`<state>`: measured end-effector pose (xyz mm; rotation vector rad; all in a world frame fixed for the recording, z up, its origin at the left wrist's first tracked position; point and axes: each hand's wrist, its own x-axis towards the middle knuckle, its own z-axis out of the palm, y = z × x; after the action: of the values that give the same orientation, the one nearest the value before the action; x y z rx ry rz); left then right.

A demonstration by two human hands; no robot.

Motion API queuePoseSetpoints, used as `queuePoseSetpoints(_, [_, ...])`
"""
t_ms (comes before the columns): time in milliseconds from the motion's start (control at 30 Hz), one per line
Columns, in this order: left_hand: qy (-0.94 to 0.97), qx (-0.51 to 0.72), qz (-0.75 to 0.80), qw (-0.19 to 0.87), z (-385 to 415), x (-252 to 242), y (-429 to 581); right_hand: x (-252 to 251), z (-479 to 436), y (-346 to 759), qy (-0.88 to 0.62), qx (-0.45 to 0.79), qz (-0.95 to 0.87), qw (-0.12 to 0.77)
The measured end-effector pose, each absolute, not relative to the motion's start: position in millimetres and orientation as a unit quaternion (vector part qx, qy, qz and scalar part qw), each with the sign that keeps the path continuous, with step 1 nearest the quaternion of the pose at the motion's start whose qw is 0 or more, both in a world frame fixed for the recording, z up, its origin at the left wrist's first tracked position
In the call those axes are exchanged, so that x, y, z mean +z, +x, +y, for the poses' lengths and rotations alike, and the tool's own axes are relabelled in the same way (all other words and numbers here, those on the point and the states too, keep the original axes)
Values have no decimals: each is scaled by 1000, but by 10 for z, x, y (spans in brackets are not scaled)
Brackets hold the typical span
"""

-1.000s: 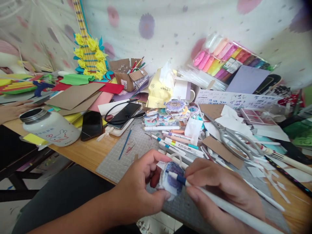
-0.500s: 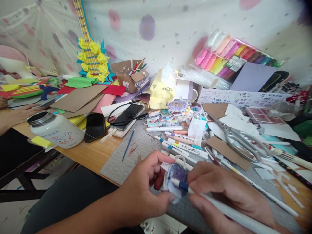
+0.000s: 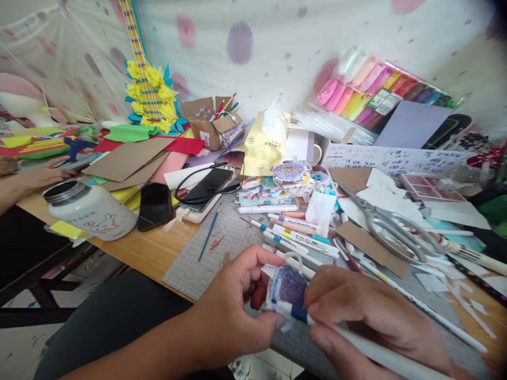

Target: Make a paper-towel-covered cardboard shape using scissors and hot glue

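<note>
Between the thumb and fingers of my left hand is a small purple, blue and white craft piece with a thin white loop at its top. Its far side is hidden by my fingers. My right hand is closed around a white marker with a dark blue band near its tip. The marker's pale tip touches the lower left part of the piece's face, by the blue edge. Several acrylic markers lie on the grey cutting mat just beyond my hands.
Large scissors lie among paper scraps on the right. A pile of decorated pieces sits behind the markers. At the left are a white jar, a phone and cardboard sheets. Another person's hand rests at the far left.
The marker's tip has moved down across the piece, from near its middle to its lower edge. My left hand keeps its hold in about the same place.
</note>
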<state>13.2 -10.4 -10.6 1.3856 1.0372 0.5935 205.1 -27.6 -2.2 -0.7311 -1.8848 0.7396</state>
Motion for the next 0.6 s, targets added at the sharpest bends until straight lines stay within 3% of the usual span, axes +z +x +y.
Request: queuePoseSetpoints(600, [583, 278, 433, 629, -87, -161, 101, -25, -279, 2038, -344, 298, -723, 520])
